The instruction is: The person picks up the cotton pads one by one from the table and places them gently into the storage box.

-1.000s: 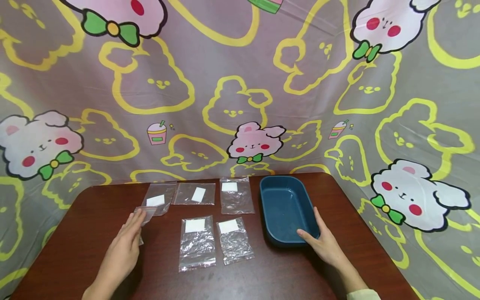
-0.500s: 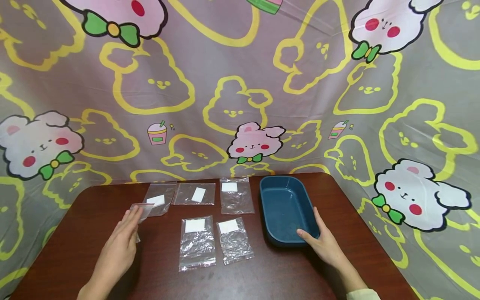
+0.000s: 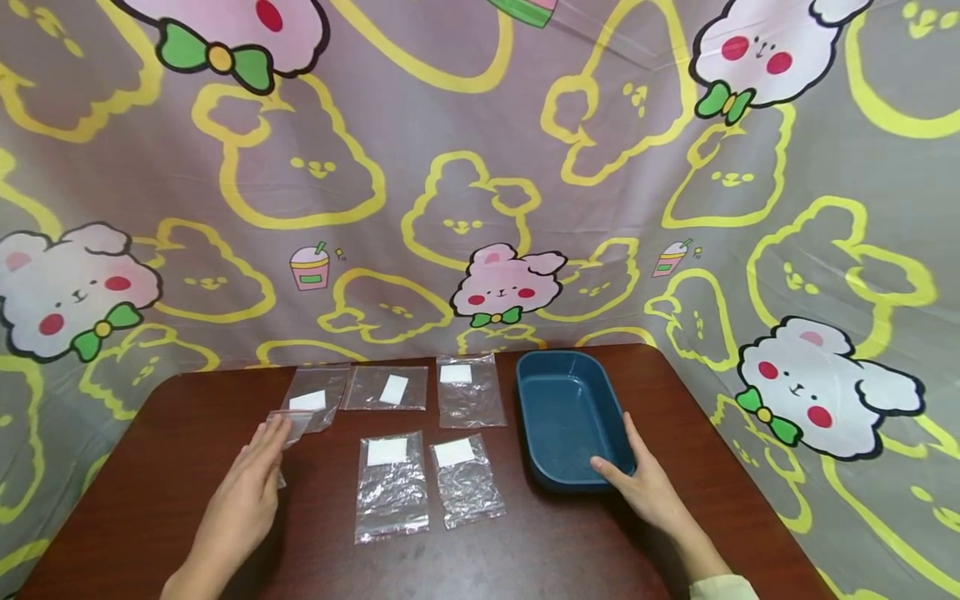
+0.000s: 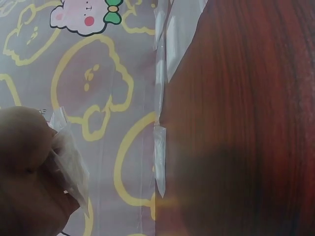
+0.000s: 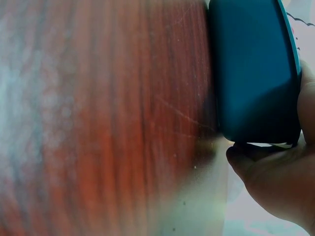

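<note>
Left hand (image 3: pixel 243 492), over the left of the table (image 3: pixel 525 554), pinches a clear bag (image 3: pixel 296 427). Right hand (image 3: pixel 651 483) grips the tray (image 3: pixel 566 425) at its near-right corner. Five bags (image 3: pixel 392 496) bear white labels (image 3: pixel 387 452), three near the rear edge.

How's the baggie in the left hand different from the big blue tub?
The baggie is see-through, but the tub is dark blue and you can't see through it.
The baggie is thin and bendy-looking, while the tub has raised walls that keep their shape.
The baggie is held above the table; the tub sits on it.
Both are being held: the baggie by the left hand, the tub by the right hand.
</note>
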Motion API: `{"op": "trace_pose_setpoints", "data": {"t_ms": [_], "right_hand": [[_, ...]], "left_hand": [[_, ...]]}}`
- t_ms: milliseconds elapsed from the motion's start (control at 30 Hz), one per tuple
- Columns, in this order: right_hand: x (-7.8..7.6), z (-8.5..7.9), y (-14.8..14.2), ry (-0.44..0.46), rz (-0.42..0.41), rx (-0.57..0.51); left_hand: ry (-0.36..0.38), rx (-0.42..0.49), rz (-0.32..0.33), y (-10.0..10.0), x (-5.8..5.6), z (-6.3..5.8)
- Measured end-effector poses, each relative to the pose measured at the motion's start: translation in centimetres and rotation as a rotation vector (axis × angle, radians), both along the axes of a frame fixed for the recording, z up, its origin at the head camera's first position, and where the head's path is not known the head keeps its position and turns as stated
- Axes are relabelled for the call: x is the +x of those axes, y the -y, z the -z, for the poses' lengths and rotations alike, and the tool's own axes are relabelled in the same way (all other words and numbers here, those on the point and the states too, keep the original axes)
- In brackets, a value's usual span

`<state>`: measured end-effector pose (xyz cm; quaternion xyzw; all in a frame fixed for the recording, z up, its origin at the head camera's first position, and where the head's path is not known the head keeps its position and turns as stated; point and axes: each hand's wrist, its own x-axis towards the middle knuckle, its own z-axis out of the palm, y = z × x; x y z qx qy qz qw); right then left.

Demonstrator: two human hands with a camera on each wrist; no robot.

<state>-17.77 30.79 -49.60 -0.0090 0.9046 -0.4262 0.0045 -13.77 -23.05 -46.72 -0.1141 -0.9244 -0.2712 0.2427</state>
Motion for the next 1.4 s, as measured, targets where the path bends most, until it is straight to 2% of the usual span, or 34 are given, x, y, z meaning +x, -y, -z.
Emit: {"op": "trace_pose_setpoints", "data": {"t_ms": [600,833,1100,1400], "right_hand": [[0.0,0.1,0.1,-0.001,-0.002,-0.020],[0.0,0.0,0.1,-0.006,0.007,-0.028],[0.0,0.0,0.0,-0.024,-0.003,-0.017],[0.0,0.1,0.0,-0.016,0.005,-0.023]], "left_hand": [[-0.013,-0.015,0.050,-2.6,-0.8,0.2],[0.049,-0.014,0.060,-3.8,-1.1,-0.2],[0.087,0.017,0.089,-5.4,-1.5,-0.2],[0.054,0.013,0.123,-7.4,-2.2,-0.2]]}}
